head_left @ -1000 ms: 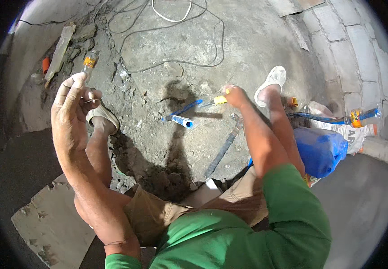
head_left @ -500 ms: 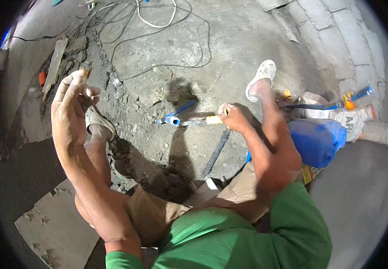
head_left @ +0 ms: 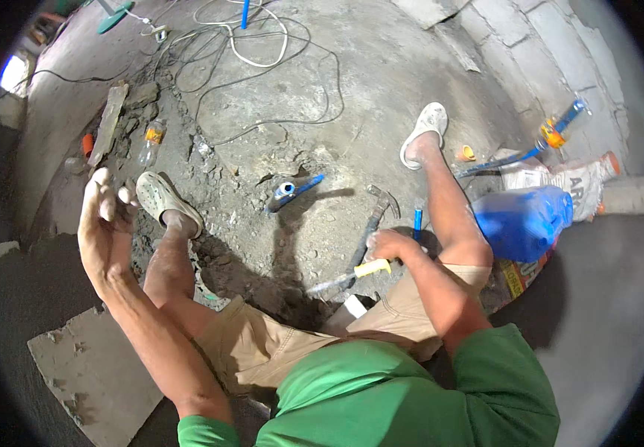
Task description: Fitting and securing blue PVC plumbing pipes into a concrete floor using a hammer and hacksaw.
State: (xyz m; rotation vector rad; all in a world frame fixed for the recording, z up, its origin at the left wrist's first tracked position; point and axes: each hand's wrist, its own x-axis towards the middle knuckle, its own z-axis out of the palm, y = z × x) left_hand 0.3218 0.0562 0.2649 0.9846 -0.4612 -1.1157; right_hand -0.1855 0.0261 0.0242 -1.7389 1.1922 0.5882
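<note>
My left hand [head_left: 110,223] is raised above my left shin, its whitened fingers half bent and apart, with nothing visible in them. Down by my right knee, the fingers of my right hand [head_left: 390,243] are curled at the dark wrapped handle of a claw hammer [head_left: 375,212], whose head points away from me. Just under that hand, a yellow-handled tool [head_left: 372,268] with a narrow metal shaft lies across the hammer's handle, pointing to the lower left. A blue pipe piece [head_left: 292,191] with an open white-rimmed end sits in the broken ground between my feet.
A short blue pipe [head_left: 417,222] stands beside my right hand. Blue plastic jug [head_left: 524,220], sacks [head_left: 579,186] and a blue pipe with orange tape [head_left: 553,134] lie right. Cables [head_left: 262,119] coil ahead. A plastic bottle [head_left: 151,145] is left, and a flat slab [head_left: 95,376] nearer.
My right hand has come back from beside the blue pipe piece to the hammer handle. The yellow-handled tool has swung to point lower left. My left hand has lowered slightly.
</note>
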